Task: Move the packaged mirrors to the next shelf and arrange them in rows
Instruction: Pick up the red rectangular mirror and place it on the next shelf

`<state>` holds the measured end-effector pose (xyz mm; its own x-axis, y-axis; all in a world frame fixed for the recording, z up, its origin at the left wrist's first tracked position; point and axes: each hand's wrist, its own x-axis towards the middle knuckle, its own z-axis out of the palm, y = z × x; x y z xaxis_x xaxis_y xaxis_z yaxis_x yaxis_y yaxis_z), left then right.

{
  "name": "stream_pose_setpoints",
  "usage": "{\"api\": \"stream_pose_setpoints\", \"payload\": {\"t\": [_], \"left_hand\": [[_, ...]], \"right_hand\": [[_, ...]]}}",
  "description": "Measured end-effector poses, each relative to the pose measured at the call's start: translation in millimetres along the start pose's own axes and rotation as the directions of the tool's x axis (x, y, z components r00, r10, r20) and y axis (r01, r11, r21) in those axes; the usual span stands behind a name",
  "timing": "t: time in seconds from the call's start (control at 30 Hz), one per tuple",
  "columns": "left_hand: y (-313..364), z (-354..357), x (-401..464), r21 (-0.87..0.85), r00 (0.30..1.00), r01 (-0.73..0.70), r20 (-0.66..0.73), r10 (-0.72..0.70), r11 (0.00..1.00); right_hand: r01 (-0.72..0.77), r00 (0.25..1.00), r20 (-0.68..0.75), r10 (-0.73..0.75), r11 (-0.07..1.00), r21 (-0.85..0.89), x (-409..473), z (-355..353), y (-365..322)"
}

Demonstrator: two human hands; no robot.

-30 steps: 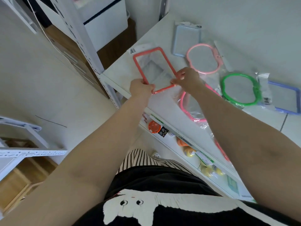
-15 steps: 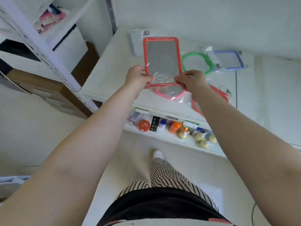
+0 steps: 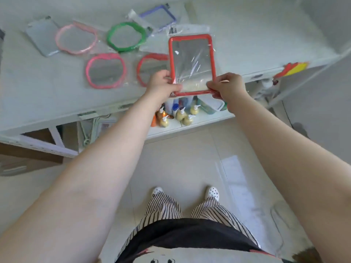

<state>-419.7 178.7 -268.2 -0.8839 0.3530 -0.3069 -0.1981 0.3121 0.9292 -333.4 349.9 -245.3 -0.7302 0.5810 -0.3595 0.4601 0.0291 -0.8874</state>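
Observation:
A red-framed rectangular mirror (image 3: pixel 192 61) in a clear plastic sleeve is held above the white shelf (image 3: pixel 256 44). My left hand (image 3: pixel 162 83) grips its lower left corner and my right hand (image 3: pixel 227 85) grips its lower right corner. On the shelf to the left lie other packaged mirrors: a red round one (image 3: pixel 150 68) partly behind the held mirror, a pink round one (image 3: pixel 105 71), a green round one (image 3: pixel 126 36), a pale pink round one (image 3: pixel 76 38), a grey rectangular one (image 3: pixel 42 37) and a blue rectangular one (image 3: pixel 157 18).
The shelf surface to the right of the held mirror is bare white. A lower shelf (image 3: pixel 190 126) holds several small pump bottles (image 3: pixel 181 113). Coloured tags (image 3: pixel 290 68) hang at the shelf's right front edge. My feet stand on pale floor tiles (image 3: pixel 182 168).
The view has swung right along the shelf. Both hands have carried the red-framed mirror to the right, past the round mirrors, still gripping its lower corners.

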Motion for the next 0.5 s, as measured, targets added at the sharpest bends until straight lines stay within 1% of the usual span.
{"api": "stream_pose_setpoints", "payload": {"t": [0.07, 0.13, 0.23, 0.3, 0.4, 0.5], "left_hand": [[6, 44, 2, 0.015, 0.999, -0.009, 0.032, 0.008, 1.000], [14, 92, 2, 0.046, 0.998, -0.023, 0.067, 0.019, 0.999], [28, 167, -3, 0.029, 0.993, -0.034, 0.110, 0.031, 0.999], [38, 214, -7, 0.048, 0.990, -0.030, 0.140, 0.023, 0.998], [52, 270, -7, 0.074, 0.987, -0.034, 0.162, 0.022, 0.997], [67, 309, -3, 0.079, 0.985, -0.047, 0.170, 0.033, 0.996]], "right_hand": [[-0.021, 0.998, -0.051, 0.020, 1.000, -0.015, 3, -44, 14], [-0.031, 0.996, -0.081, 0.032, 0.999, 0.009, 9, -90, 30], [-0.063, 0.990, -0.124, 0.067, 0.997, 0.033, 21, -157, 55], [-0.080, 0.986, -0.147, 0.085, 0.996, 0.035, 31, -201, 69], [-0.083, 0.981, -0.168, 0.094, 0.994, 0.072, 46, -255, 81], [-0.084, 0.981, -0.166, 0.099, 0.992, 0.098, 57, -295, 83]]}}
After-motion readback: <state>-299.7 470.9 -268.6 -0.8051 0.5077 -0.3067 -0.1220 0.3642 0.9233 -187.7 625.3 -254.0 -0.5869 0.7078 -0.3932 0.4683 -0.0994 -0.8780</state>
